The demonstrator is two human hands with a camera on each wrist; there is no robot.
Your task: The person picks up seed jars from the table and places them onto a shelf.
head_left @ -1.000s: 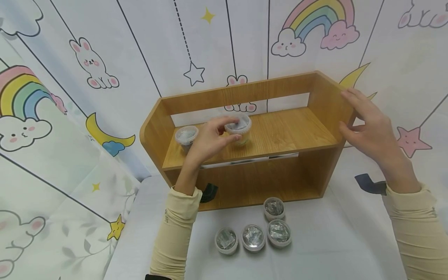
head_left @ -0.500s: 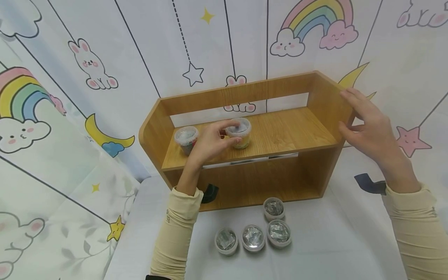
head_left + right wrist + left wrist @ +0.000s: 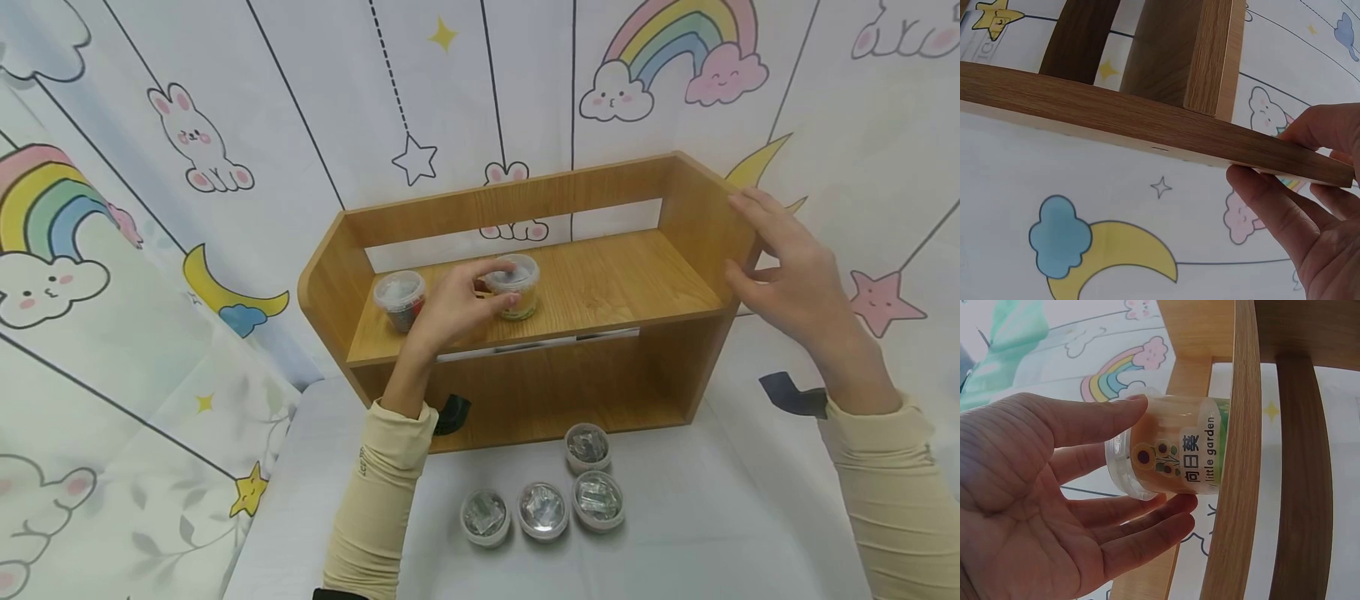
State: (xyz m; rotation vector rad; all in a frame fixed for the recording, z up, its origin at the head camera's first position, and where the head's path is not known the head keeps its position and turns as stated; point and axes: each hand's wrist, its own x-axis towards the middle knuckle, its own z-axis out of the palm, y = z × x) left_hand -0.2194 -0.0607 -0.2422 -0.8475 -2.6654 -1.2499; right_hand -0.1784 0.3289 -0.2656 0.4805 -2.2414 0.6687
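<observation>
My left hand (image 3: 453, 304) holds a clear lidded plastic cup (image 3: 1179, 444) at its lid end, thumb on one side and fingers on the other. Orange filling, a sunflower label and a green band show on it in the left wrist view. The cup is upright at the top board of a wooden two-tier shelf (image 3: 622, 275). To its left on that board stands another lidded cup (image 3: 400, 296), dark and red, partly behind the hand. My right hand (image 3: 795, 275) grips the shelf's right side panel (image 3: 1116, 115), thumb and fingers on opposite faces.
Several lidded cups with silvery packets inside stand on the white tabletop (image 3: 712, 517) before the shelf: a left one (image 3: 485, 517), a middle one (image 3: 543, 510), a right one (image 3: 597, 500) and one behind (image 3: 587, 446). A patterned curtain (image 3: 300, 100) hangs behind.
My left hand and its cup have come slightly down and forward on the top board. More of the left cup's red part shows. My right hand stays on the side panel.
</observation>
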